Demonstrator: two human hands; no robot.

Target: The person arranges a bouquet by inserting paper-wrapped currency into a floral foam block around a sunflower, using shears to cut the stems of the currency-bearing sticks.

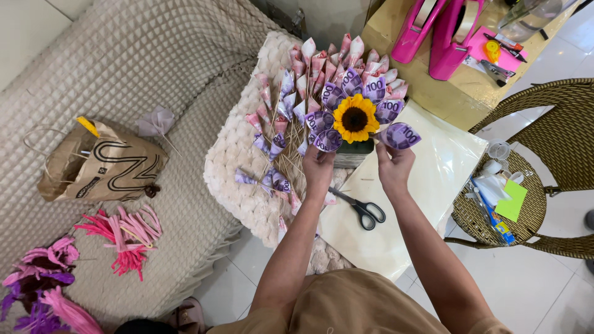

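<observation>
We hold the left hand (pixel 318 168) clenched under the sunflower bouquet (pixel 354 119), which sits directly above that grip. The right hand (pixel 395 166) grasps a rolled purple note cone (pixel 401 135) just right of the sunflower; scissors (pixel 364 209) lie below both grips.

Hands (pixel 356 166) holding sunflower (pixel 355 118) bouquet, folded purple banknotes (pixel 334 102), scissors (pixel 364 210)
</observation>
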